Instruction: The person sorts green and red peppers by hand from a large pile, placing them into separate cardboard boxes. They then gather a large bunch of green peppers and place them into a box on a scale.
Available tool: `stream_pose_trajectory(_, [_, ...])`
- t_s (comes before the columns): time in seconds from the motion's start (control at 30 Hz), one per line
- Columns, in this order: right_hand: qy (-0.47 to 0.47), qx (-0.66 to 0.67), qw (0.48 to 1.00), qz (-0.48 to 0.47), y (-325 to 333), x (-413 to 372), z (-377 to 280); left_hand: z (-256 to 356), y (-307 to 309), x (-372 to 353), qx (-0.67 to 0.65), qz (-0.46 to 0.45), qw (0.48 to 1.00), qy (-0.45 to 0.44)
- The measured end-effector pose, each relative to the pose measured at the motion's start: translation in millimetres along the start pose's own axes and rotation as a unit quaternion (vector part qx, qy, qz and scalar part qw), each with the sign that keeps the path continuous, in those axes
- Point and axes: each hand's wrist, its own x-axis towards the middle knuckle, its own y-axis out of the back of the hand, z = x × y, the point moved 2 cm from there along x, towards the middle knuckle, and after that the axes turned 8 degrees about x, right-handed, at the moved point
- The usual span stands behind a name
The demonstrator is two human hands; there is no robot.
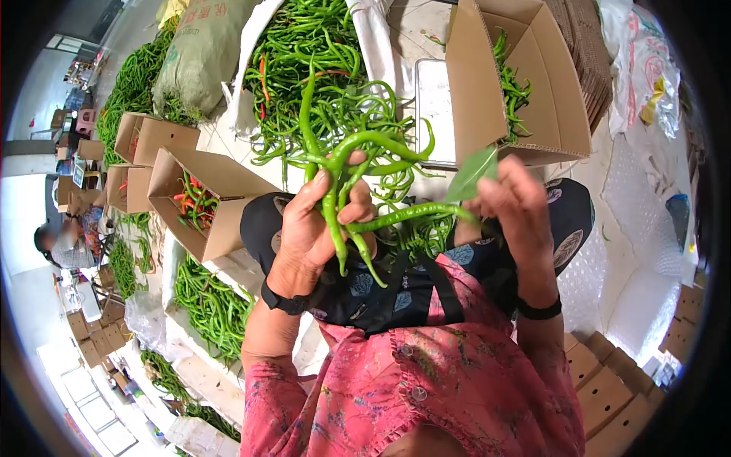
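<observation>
My left hand (306, 221) is wrapped around a bunch of long, curly green chili peppers (329, 202), their ends sticking out in several directions. One long pepper (407, 215) stretches from this bunch toward my right hand. Slightly blurred, my right hand (519, 207) pinches a broad green leaf (470, 177) between its fingertips. The tip of the long pepper overlaps the space just below those fingers. Beneath both hands lies a big heap of green chili peppers (304, 46) in an opened white sack (373, 38), with a few red ones mixed in.
An open cardboard box (552, 84) with some green peppers stands at front right, beside a white-topped scale (435, 107). To the left, another box (221, 171) holds red and green peppers. A full green sack (205, 57) sits behind it. Another person (72, 240) is far left.
</observation>
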Motion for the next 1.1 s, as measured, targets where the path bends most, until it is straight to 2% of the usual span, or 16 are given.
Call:
stream_pose_trajectory(0.03, [0.008,-0.178,0.983,-0.048,5.7,-1.4,11.6,-3.0,3.1,-2.7,-0.001,0.000,1.000,0.000])
stream_pose_trajectory(0.07, [0.007,-0.179,0.983,-0.047,2.7,-2.6,22.5,-6.7,8.6,-4.5,-0.036,0.003,0.999,0.001])
stream_pose_trajectory(0.13, [0.225,-0.342,0.912,0.025,-9.1,-9.5,26.4,-10.0,10.9,-5.2,-0.034,-0.012,0.999,0.012])
stream_pose_trajectory(0.17, [0.221,-0.343,0.913,0.026,-6.7,-11.5,21.9,-12.3,10.7,-4.1,-0.036,-0.011,0.999,0.016])
stream_pose_trajectory(0.23, [0.058,-0.169,0.983,0.041,0.5,-11.2,6.4,-14.0,10.8,-3.7,-0.088,-0.006,0.996,0.012])
stream_pose_trajectory(0.27, [0.020,-0.157,0.987,0.019,-2.6,-14.0,0.2,-13.6,10.3,-3.0,-0.081,-0.012,0.997,0.011])
stream_pose_trajectory(0.4, [0.074,-0.073,0.994,0.042,-12.0,-17.7,-6.5,-13.1,9.9,-2.6,-0.106,-0.016,0.994,0.001])
stream_pose_trajectory(0.47, [0.333,-0.278,0.867,0.246,-8.6,-19.9,-22.7,-14.0,9.7,-4.6,-0.105,0.012,0.994,-0.024])
stream_pose_trajectory(0.57, [0.261,-0.227,0.921,0.181,-12.9,-30.3,-26.1,-18.5,16.1,-1.1,-0.129,0.035,0.990,-0.049])
stream_pose_trajectory(0.67, [0.152,-0.188,0.970,0.034,-41.8,-32.3,-8.9,-26.4,17.6,5.1,-0.062,0.045,0.994,-0.072])
stream_pose_trajectory(0.7, [0.208,-0.210,0.955,0.020,-54.5,-27.1,3.5,-29.1,14.7,6.8,-0.011,0.080,0.993,-0.082])
stream_pose_trajectory(0.77, [0.159,-0.187,0.969,0.008,-79.0,-14.3,7.6,-39.6,19.9,9.4,-0.010,0.069,0.993,-0.097])
stream_pose_trajectory(0.83, [0.219,-0.176,0.959,0.037,-99.9,3.8,32.7,-50.5,15.0,10.4,0.089,0.112,0.983,-0.114])
stream_pose_trajectory(0.97, [0.217,-0.195,0.955,0.058,-108.6,14.8,45.3,-54.0,11.2,10.9,0.160,0.163,0.964,-0.135])
stream_pose_trajectory(1.07, [0.133,-0.088,0.986,0.057,-93.6,8.3,30.0,-46.6,21.5,11.3,0.136,0.143,0.966,-0.169])
stream_pose_trajectory(1.1, [0.061,0.028,0.995,0.076,-83.3,4.3,35.3,-39.1,29.7,9.2,0.115,0.121,0.969,-0.181])
